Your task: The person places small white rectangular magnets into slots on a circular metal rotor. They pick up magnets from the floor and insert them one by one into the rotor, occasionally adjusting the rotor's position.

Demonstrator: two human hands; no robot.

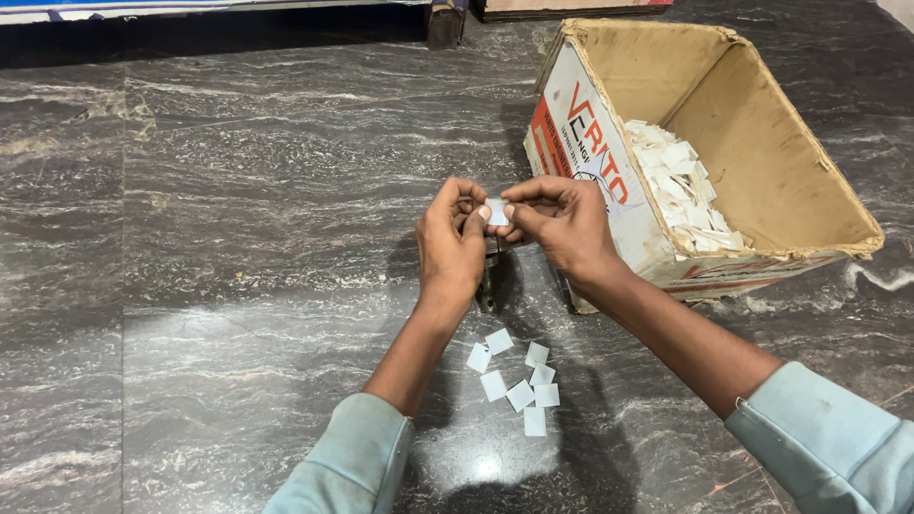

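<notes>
Centrally, the left hand (450,243) and right hand (562,221) meet fingertip to fingertip, both pinching a small white tag (496,211) between thumbs and forefingers. A dark metal tool (490,281) hangs just below. At 6 o'clock, loose tags (519,381) lie on the marble floor (238,238). At 3 o'clock, a tilted cardboard box (762,162) holds a heap of white pieces (681,186).

Both hands, left (452,243) & right (562,224), pinch a white square (496,211), maybe over a metal tool (489,281). More squares (517,379) on floor (238,286); box (762,162) w/ pile (681,186).
</notes>
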